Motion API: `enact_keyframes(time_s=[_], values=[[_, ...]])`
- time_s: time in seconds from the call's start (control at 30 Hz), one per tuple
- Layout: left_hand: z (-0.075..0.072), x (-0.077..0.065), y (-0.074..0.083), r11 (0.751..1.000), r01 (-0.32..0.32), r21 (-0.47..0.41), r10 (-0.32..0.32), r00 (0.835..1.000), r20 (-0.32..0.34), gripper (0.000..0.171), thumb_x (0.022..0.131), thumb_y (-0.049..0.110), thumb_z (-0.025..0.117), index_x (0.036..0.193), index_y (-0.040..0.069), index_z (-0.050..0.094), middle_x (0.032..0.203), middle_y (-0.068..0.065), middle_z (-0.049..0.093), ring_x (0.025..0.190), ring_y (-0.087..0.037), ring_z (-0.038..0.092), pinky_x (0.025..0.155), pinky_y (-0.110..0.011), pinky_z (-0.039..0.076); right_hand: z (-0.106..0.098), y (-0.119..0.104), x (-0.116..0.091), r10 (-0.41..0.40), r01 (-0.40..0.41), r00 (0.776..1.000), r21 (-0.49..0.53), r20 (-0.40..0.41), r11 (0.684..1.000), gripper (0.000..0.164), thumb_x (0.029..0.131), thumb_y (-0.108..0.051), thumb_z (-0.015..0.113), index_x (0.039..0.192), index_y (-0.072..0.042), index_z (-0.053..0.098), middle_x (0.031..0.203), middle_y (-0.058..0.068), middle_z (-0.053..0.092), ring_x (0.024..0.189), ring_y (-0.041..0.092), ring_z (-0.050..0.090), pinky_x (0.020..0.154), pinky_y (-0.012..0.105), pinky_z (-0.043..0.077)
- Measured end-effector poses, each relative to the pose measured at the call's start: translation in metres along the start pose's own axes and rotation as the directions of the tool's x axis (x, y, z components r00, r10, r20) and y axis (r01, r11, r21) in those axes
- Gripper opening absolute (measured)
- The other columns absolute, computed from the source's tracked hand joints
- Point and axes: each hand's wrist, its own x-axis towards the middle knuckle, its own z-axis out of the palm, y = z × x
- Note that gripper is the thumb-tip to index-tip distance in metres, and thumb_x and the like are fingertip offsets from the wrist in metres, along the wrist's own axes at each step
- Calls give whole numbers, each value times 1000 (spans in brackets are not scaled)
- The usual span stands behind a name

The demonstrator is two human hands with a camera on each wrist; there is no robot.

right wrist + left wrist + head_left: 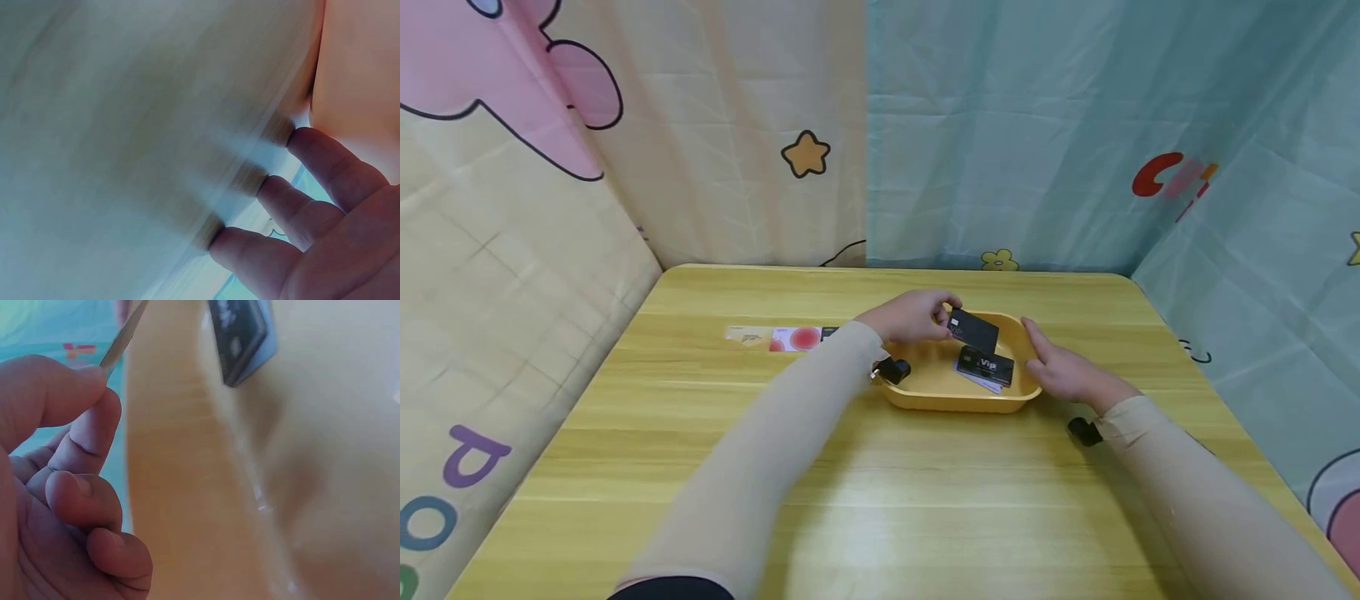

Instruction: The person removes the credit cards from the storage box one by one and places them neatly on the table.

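Note:
My left hand point(913, 317) pinches a black VIP card point(976, 332) by its corner between thumb and index finger, above the yellow plastic tray point(958, 403). Seen edge-on in the left wrist view, the card point(125, 337) tilts up from the fingertips; the other fingers are curled. Inside the tray, toward its right, another black VIP card point(987, 367) lies over a pale purple card point(981, 382). My right hand point(1067, 372) holds the tray's right end, thumb at the rim. In the right wrist view, three fingers point(256, 253) reach down to the table beside the tray wall point(356, 81).
Left of the tray, a row of cards lies on the wooden table point(940, 500): a beige card point(747, 336), a pink-and-white card point(796, 338) and a dark one partly hidden by the left sleeve. Printed curtains point(1000, 125) stand behind and at both sides.

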Motion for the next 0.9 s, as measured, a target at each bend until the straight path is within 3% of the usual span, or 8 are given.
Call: enact_keyframes(time_s=[0.13,0.37,0.9], values=[[-13,-11,1,1000,-7,-6,7,1000,-20,54,99,20,71,149,12,51,91,0,66,70,-13,53,68,-28,44,0,0,0,2,-2,1000,-8,-1,1000,76,107,-20,37,166,1,-6,162,43,26,143,58,42,119,67,32],[-31,-33,-3,1000,-18,-16,17,997,-74,53,98,19,69,147,11,51,95,0,67,79,-13,56,82,-31,47,-2,0,1,-1,1,1000,-4,7,1000,76,107,-19,36,166,2,-7,163,43,23,144,58,41,119,67,32],[-56,-91,-32,992,29,-119,-48,987,-154,52,101,19,69,149,15,50,98,-4,67,65,-17,48,74,-35,49,0,1,2,-8,8,1000,-1,9,1000,76,106,-18,37,165,2,-6,163,42,24,144,56,43,120,66,32]])
